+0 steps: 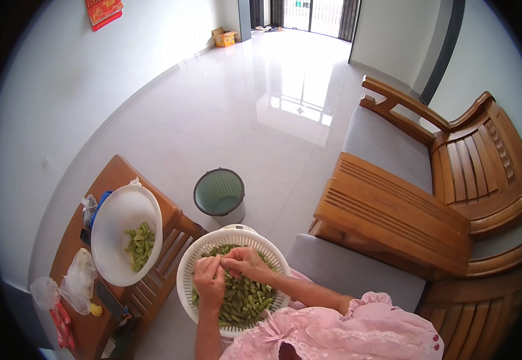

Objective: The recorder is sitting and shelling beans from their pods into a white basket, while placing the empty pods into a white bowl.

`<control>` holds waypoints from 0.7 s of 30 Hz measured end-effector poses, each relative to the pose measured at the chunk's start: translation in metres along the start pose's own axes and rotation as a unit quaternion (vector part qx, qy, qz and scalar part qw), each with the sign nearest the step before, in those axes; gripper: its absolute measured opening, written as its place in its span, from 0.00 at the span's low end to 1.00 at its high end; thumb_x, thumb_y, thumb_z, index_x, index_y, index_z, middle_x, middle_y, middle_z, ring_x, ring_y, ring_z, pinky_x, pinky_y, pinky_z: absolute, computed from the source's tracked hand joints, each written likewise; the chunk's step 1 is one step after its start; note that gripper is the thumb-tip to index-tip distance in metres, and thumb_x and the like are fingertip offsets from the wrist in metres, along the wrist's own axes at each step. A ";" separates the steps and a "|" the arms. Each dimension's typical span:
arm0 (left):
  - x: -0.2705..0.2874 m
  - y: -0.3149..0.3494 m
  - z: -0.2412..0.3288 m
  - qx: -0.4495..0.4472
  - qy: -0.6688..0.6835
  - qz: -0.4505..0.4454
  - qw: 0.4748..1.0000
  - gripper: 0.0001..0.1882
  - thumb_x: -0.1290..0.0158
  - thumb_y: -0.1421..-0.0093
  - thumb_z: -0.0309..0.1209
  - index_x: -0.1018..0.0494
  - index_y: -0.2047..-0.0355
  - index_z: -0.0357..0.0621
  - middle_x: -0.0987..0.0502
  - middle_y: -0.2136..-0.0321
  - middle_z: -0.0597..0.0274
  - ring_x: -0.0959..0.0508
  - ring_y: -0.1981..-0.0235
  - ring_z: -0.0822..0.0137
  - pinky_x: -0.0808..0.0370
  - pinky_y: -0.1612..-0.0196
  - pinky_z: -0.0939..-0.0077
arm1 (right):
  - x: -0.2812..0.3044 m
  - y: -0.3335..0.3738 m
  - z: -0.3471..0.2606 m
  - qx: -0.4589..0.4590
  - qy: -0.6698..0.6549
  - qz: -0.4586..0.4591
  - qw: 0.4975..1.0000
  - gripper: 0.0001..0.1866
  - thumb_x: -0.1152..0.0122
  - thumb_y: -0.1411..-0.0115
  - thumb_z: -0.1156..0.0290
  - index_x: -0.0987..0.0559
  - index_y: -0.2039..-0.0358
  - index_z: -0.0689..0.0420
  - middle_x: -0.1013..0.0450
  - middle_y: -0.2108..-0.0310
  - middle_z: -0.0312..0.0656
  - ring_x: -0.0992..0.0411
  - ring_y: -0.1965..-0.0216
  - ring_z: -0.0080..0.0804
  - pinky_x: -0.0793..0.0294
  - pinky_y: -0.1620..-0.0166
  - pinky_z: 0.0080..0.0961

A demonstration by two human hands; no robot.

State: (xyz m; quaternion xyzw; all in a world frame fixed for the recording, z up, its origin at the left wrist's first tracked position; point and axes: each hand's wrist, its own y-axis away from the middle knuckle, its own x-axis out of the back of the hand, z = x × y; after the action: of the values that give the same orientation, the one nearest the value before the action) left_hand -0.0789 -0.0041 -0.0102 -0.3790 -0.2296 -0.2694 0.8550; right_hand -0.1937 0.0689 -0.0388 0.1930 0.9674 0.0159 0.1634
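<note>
Head view was filled mostly by a glossy pale tiled floor, on which window light was mirrored. Slatted wooden armchairs with grey seat cushions were ranged along the right side. A low wooden bench with a slatted end was set at the left, near the wall. On it a smooth white plastic bowl was seen, round and deep, with a small heap of green pods in it. A white perforated colander, round and ribbed, was held on the person's lap and was well filled with green bean pods. A round grey-green waste bin with ribbed walls was stood on the floor between the bench and the nearest chair, just beyond the colander. Crumpled clear plastic bags and a red packet were laid at the bench's near end. A red hanging sign was fixed high on the wall, and a small yellow carton was left by the far doorway. Both hands were brought together over the colander: the left hand and the right hand were each pinched shut on one small pod between their fingertips.
</note>
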 end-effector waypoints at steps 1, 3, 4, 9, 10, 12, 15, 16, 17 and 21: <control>0.002 0.000 0.000 -0.007 -0.005 -0.009 1.000 0.12 0.50 0.55 0.17 0.27 0.68 0.34 0.28 0.73 0.56 0.30 0.67 0.59 0.32 0.63 0.70 | 0.000 -0.001 0.002 -0.003 0.002 -0.005 1.000 0.10 0.46 0.45 0.68 0.28 0.75 0.62 0.32 0.83 0.33 0.36 0.83 0.16 0.37 0.80 0.11; 0.003 0.004 0.000 -0.003 -0.017 -0.010 1.000 0.12 0.50 0.54 0.18 0.27 0.67 0.35 0.28 0.72 0.55 0.29 0.67 0.59 0.32 0.63 0.70 | -0.002 -0.001 0.005 -0.014 0.009 0.003 1.000 0.10 0.46 0.46 0.68 0.28 0.74 0.63 0.31 0.83 0.34 0.34 0.82 0.17 0.34 0.78 0.12; 0.004 0.008 -0.001 -0.002 -0.027 -0.013 1.000 0.12 0.51 0.53 0.18 0.27 0.66 0.36 0.27 0.71 0.54 0.29 0.67 0.58 0.31 0.63 0.70 | -0.004 0.001 0.006 -0.018 0.009 -0.002 1.000 0.10 0.46 0.46 0.68 0.28 0.74 0.63 0.31 0.83 0.34 0.34 0.82 0.17 0.34 0.78 0.12; 0.006 0.016 0.002 0.054 -0.030 -0.048 0.997 0.12 0.53 0.51 0.19 0.28 0.64 0.35 0.27 0.69 0.52 0.28 0.66 0.56 0.32 0.62 0.68 | -0.007 0.010 0.000 0.025 0.089 -0.004 0.996 0.08 0.47 0.45 0.70 0.28 0.72 0.64 0.30 0.82 0.34 0.33 0.80 0.17 0.32 0.77 0.14; 0.004 0.018 -0.001 0.044 -0.021 -0.048 0.998 0.12 0.53 0.51 0.20 0.28 0.64 0.35 0.27 0.70 0.51 0.28 0.67 0.55 0.31 0.62 0.69 | -0.006 0.010 0.004 0.031 0.110 -0.005 0.993 0.08 0.48 0.45 0.71 0.28 0.71 0.64 0.30 0.81 0.35 0.32 0.80 0.17 0.32 0.77 0.15; 0.000 0.021 -0.003 0.052 0.015 -0.050 0.997 0.12 0.53 0.50 0.20 0.29 0.64 0.34 0.26 0.70 0.50 0.26 0.69 0.55 0.31 0.64 0.70 | -0.005 0.014 0.002 0.027 0.143 -0.001 0.989 0.07 0.48 0.45 0.71 0.28 0.71 0.63 0.30 0.81 0.35 0.32 0.80 0.17 0.32 0.77 0.15; -0.005 0.018 -0.012 0.114 0.098 -0.034 0.988 0.10 0.52 0.48 0.23 0.28 0.64 0.33 0.25 0.70 0.54 0.26 0.73 0.66 0.30 0.68 0.76 | -0.001 0.007 0.006 0.107 0.248 0.028 0.962 0.07 0.49 0.45 0.71 0.28 0.70 0.61 0.30 0.81 0.36 0.32 0.80 0.17 0.32 0.76 0.17; -0.005 0.017 -0.012 0.162 0.127 -0.043 0.978 0.10 0.52 0.48 0.23 0.28 0.65 0.33 0.25 0.70 0.52 0.25 0.72 0.65 0.30 0.67 0.76 | 0.000 0.007 0.006 0.116 0.252 0.036 0.960 0.07 0.49 0.45 0.71 0.27 0.70 0.61 0.30 0.81 0.36 0.32 0.80 0.17 0.31 0.76 0.17; -0.003 0.014 -0.010 0.211 0.153 -0.044 0.964 0.10 0.52 0.48 0.24 0.28 0.65 0.33 0.25 0.70 0.50 0.25 0.70 0.63 0.30 0.65 0.76 | -0.003 0.005 0.002 0.127 0.256 0.038 0.958 0.07 0.50 0.44 0.70 0.27 0.70 0.61 0.30 0.81 0.36 0.32 0.80 0.18 0.31 0.75 0.18; 0.000 -0.002 0.004 0.331 0.209 -0.005 0.920 0.09 0.52 0.46 0.29 0.27 0.68 0.34 0.25 0.77 0.58 0.28 0.78 0.75 0.31 0.73 0.81 | -0.002 0.001 -0.004 0.117 0.230 0.046 0.965 0.05 0.49 0.45 0.73 0.28 0.70 0.60 0.31 0.83 0.36 0.35 0.81 0.17 0.34 0.77 0.16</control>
State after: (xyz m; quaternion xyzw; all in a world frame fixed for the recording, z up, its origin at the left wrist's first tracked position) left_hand -0.0812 -0.0021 -0.0072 -0.0083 -0.1234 -0.2558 0.9588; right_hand -0.1927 0.0686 -0.0340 0.2463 0.9641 -0.0458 -0.0884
